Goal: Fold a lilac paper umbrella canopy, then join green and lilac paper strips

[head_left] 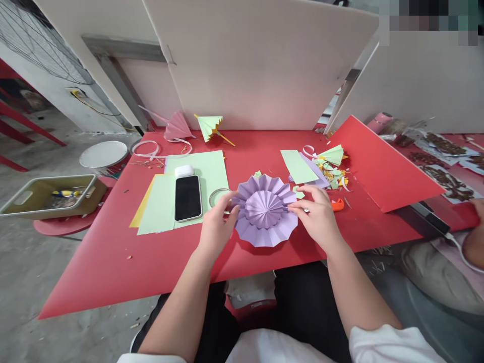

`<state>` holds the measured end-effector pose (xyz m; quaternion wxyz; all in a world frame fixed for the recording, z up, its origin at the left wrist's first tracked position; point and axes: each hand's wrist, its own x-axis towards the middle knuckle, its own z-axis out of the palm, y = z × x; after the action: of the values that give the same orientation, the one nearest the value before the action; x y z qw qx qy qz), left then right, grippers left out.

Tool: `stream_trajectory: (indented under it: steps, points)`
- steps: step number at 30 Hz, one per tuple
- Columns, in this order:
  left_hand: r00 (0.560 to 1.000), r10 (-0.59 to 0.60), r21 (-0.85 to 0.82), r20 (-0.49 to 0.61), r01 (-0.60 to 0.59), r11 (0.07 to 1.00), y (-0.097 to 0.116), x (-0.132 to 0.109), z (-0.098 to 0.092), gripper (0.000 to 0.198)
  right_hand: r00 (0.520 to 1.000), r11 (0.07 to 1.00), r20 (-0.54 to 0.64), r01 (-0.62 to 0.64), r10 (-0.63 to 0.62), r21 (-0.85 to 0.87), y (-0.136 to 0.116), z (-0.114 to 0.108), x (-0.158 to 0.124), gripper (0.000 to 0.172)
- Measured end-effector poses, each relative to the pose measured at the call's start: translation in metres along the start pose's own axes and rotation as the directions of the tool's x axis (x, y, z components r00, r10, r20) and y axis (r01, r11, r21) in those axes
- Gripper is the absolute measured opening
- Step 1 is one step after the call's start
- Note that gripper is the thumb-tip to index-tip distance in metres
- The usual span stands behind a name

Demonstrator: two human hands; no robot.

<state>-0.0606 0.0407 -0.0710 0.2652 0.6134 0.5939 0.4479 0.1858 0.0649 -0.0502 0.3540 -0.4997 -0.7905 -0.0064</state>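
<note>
A pleated purple paper rosette (pixel 264 222) lies on the red table (pixel 113 262) right in front of me. My left hand (pixel 216 227) pinches its left edge with closed fingers. On the other side, my right hand (pixel 317 214) grips the rosette's right edge, fingers curled over the folds. A smaller folded purple layer sits at the rosette's centre.
A phone (pixel 188 197) and a white earbud case (pixel 184 171) rest on green paper sheets (pixel 212 174) at left. A tape roll (pixel 217 195), paper scraps (pixel 333 174), pink (pixel 177 127) and green (pixel 209 126) paper umbrellas, a red sheet (pixel 378 161), a tray (pixel 49 194) and another person (pixel 465 252) at right.
</note>
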Motion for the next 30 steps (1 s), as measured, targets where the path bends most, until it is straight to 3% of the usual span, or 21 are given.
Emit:
stream_trajectory:
  steps: [4,13,18,20,23,25,27,30]
  points:
    - [0.996,0.085,0.058,0.009,-0.085,0.995,-0.003,0.0,0.002,0.018,0.999,0.999,-0.011,0.031,-0.031,-0.03,0.002,0.001,0.001,0.013]
    - [0.998,0.061,0.066,0.002,-0.061,0.996,-0.002,-0.002,0.005,0.02,0.998,0.993,0.055,0.032,-0.026,-0.114,0.008,0.008,-0.006,0.013]
    - [1.0,0.021,0.019,0.003,-0.021,1.0,0.001,-0.002,0.005,0.02,0.982,0.979,0.138,0.149,-0.129,-0.142,0.009,0.009,-0.005,0.014]
    - [1.0,0.002,-0.03,0.011,-0.002,1.0,0.002,-0.002,0.005,0.024,0.969,0.972,0.193,0.183,-0.153,-0.146,0.01,0.009,-0.005,0.013]
    - [0.998,-0.058,-0.237,0.011,0.06,0.97,0.003,-0.001,0.003,0.035,0.973,0.979,0.196,0.151,-0.124,-0.133,0.013,0.01,-0.007,0.01]
    - [0.991,-0.128,-0.434,-0.031,0.103,0.895,0.002,0.002,0.003,0.037,0.989,0.996,0.139,0.053,-0.044,-0.065,0.014,0.01,-0.008,0.011]
    - [0.97,-0.24,-0.627,-0.035,0.166,0.761,0.0,0.005,0.007,0.035,0.992,0.992,0.064,-0.114,0.11,0.058,0.013,0.009,-0.008,0.01]
    - [0.91,-0.353,-0.84,0.216,0.358,0.408,-0.002,0.006,0.019,0.038,0.937,0.91,0.021,-0.343,0.348,0.234,0.006,0.011,-0.009,0.008]
